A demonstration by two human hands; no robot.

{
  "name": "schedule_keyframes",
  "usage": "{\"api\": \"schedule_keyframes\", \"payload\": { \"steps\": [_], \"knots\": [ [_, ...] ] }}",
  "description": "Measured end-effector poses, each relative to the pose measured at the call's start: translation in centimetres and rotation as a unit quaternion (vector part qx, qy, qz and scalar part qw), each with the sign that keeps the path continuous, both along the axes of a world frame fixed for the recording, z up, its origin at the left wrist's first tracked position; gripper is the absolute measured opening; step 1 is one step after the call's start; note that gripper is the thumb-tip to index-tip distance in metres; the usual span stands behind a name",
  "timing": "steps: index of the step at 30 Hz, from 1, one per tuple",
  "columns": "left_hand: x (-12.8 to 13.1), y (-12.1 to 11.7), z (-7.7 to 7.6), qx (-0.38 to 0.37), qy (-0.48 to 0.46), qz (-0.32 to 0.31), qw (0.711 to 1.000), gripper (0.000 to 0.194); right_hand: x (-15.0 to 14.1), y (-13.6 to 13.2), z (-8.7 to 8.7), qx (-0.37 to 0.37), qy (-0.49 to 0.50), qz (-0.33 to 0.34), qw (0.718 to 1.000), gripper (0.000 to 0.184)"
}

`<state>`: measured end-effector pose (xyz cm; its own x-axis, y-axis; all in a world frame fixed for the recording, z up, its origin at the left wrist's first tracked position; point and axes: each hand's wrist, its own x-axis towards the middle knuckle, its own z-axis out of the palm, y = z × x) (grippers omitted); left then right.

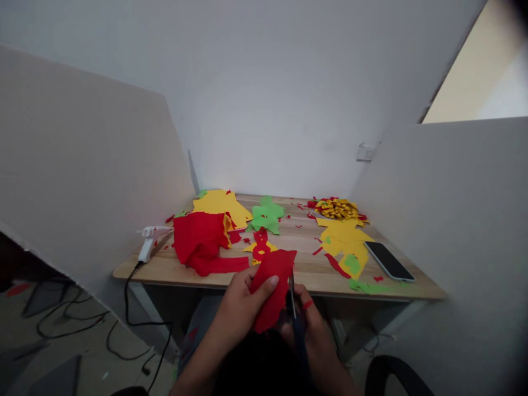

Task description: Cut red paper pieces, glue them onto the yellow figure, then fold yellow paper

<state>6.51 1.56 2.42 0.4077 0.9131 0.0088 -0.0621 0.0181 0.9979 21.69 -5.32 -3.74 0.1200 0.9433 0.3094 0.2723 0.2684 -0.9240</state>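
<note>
My left hand (239, 302) grips a piece of red felt-like sheet (275, 283), thumb on top and fingers underneath. In my right hand (311, 324) is a pair of dark-handled scissors (293, 308), its blades pointing away from me along the sheet's right edge. Part of the handles is lost in shadow. Both hands are in front of the table's near edge, over my lap. Just beyond them lies a red ring-shaped cutout (261, 248) on a yellow piece (270, 245).
A crumpled red cloth (202, 239) and yellow sheets (218, 203) lie left, beside a white glue gun (147, 242) with a black cord. Green pieces (267, 213) sit mid-table. To the right are a ruffled yellow bundle (337, 209), yellow scraps (344, 239) and a phone (388, 260). Partitions flank the table (297, 278).
</note>
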Motion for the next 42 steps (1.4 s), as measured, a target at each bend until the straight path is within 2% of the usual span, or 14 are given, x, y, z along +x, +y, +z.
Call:
{"api": "schedule_keyframes", "payload": {
  "steps": [3,6,10,15,19,23,26,29,32,35,38,42],
  "knots": [
    [-0.2,0.0,-0.1,0.026,0.027,0.003,0.999,0.038,0.2,0.6,0.2,-0.011,0.005,-0.021,1.0,0.05],
    [-0.4,0.1,0.0,0.048,0.054,0.013,0.997,0.036,0.6,1.0,0.3,-0.058,0.036,-0.028,0.997,0.041],
    [-0.7,0.3,0.3,0.02,0.052,0.017,0.998,0.039,1.5,0.4,0.4,-0.107,0.058,-0.013,0.992,0.046],
    [-0.6,0.4,0.5,0.014,0.0,0.062,0.998,0.039,2.0,-0.8,1.3,-0.074,-0.022,0.048,0.996,0.048],
    [-0.4,0.2,0.8,0.023,0.0,0.044,0.999,0.037,0.9,-0.8,1.7,-0.05,-0.058,0.028,0.997,0.047],
    [-0.5,-0.1,0.8,0.021,0.026,0.037,0.999,0.039,0.2,-0.1,0.5,-0.007,-0.042,-0.005,0.999,0.046],
    [-0.8,0.0,0.5,0.025,0.041,0.044,0.998,0.039,0.4,0.4,-0.7,-0.025,-0.014,-0.013,1.0,0.042],
    [-1.2,0.4,0.2,0.007,0.05,0.063,0.997,0.04,0.8,0.2,-0.8,-0.067,0.012,0.004,0.998,0.044],
    [-1.6,0.7,0.3,-0.022,0.034,0.055,0.998,0.04,1.2,-0.4,0.2,-0.089,0.017,0.054,0.994,0.046],
    [-1.9,0.9,0.5,-0.031,0.027,0.051,0.998,0.041,1.2,-0.9,1.4,-0.077,-0.006,0.098,0.992,0.047],
    [-2.1,0.9,0.4,-0.029,0.057,0.03,0.997,0.041,0.7,-0.7,1.6,-0.066,-0.021,0.072,0.995,0.047],
    [-2.3,0.8,0.7,0.002,0.091,-0.014,0.996,0.038,0.1,0.2,0.8,-0.07,0.021,0.013,0.997,0.033]
  ]
}}
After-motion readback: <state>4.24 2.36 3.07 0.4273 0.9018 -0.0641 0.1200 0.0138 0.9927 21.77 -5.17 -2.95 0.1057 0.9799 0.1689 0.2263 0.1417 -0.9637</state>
